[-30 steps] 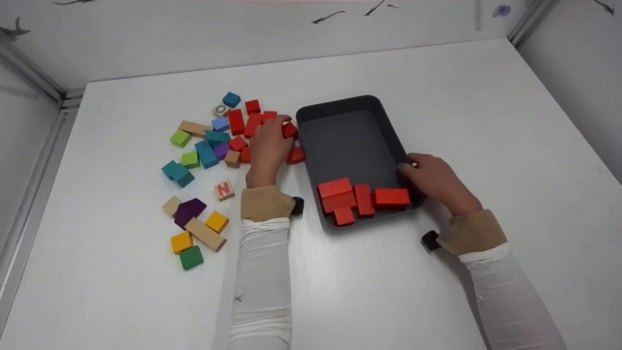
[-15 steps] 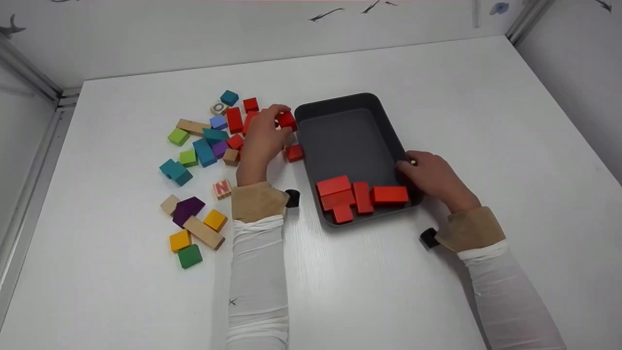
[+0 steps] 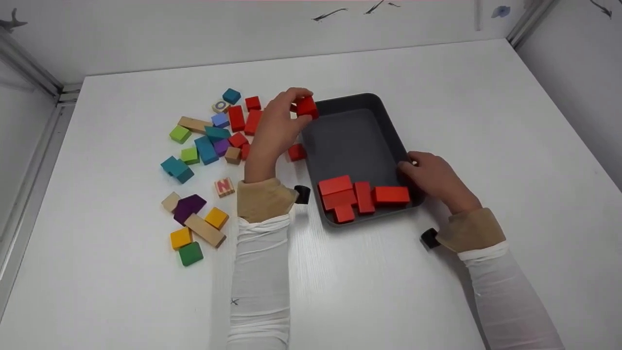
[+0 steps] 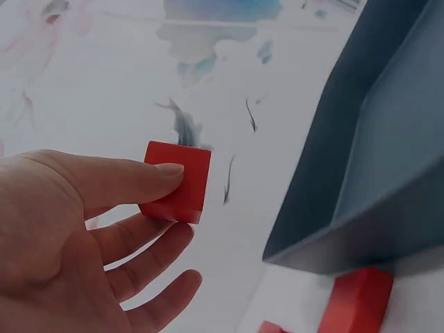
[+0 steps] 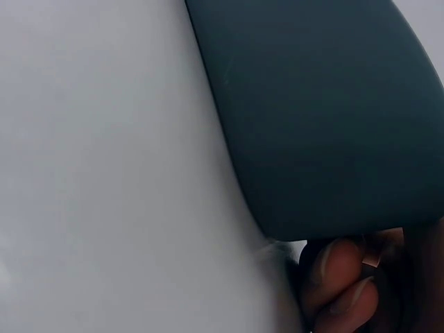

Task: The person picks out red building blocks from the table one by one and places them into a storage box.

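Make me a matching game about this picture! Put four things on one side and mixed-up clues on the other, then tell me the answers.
1. Left hand
2. Right hand
3. Tray
4. N block

A. Is dark grey
B. Lies left of the tray, showing a letter
C. Pinches a red block
D. Holds the tray's side

Pairs: 1-C, 2-D, 3-A, 4-B.

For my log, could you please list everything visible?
Rectangular tray: 1, dark grey, centre
Tray blocks: 4+, red, tray's near end
Held block: 1, red, left hand
Loose blocks: 6+, red, left of tray
Lettered wooden blocks: 2, natural, left
Other blocks: 16+, teal, blue, green, yellow, purple, beige, left
Tabletop: 1, white, underneath
Walls: 3, white, around
Sleeves: 2, white, forearms
Cuffs: 2, tan, wrists
Hands: 2, bare, left pinching, right hand on tray
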Motion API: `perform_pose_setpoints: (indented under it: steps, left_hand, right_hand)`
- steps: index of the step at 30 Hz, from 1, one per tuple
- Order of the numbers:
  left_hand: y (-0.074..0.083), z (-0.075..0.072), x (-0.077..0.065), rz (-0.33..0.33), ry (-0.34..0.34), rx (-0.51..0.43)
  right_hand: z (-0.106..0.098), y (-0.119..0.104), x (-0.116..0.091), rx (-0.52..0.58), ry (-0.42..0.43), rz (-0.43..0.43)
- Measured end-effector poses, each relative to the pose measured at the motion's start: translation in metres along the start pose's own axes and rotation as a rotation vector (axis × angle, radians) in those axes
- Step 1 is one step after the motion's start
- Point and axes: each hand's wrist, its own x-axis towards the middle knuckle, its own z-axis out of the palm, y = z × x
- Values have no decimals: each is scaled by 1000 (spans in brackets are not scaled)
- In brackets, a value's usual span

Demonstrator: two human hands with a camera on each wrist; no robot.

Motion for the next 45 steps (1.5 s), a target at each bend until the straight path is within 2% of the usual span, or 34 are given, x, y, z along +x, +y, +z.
perform_pose_setpoints:
  steps: [7, 11, 15, 21, 27, 33, 37, 45]
  left_hand:
    - [15, 17, 1, 115, -54, 15]
    - [25, 31, 2, 186, -96, 73]
    - [32, 43, 1, 215, -159, 130]
    - [38, 54, 1, 212, -255, 198]
    - [44, 67, 1, 243, -344, 308]
    - [47, 78, 0, 237, -429, 415]
    - [47, 83, -2, 232, -460, 480]
    - [45, 83, -5, 199, -498, 515]
  right_hand:
    - [0, 0, -1, -9, 4, -1]
    - [-1, -1, -1, -20, 2, 10]
    - [-2, -3, 0, -14, -10, 21]
    - [-3, -4, 0, 2, -19, 34]
    - [-3, -4, 0, 5, -22, 41]
    - [-2, -3, -1, 12, -24, 42]
    - [-1, -1, -1, -2, -6, 31]
    - [1, -1, 1, -15, 26, 4]
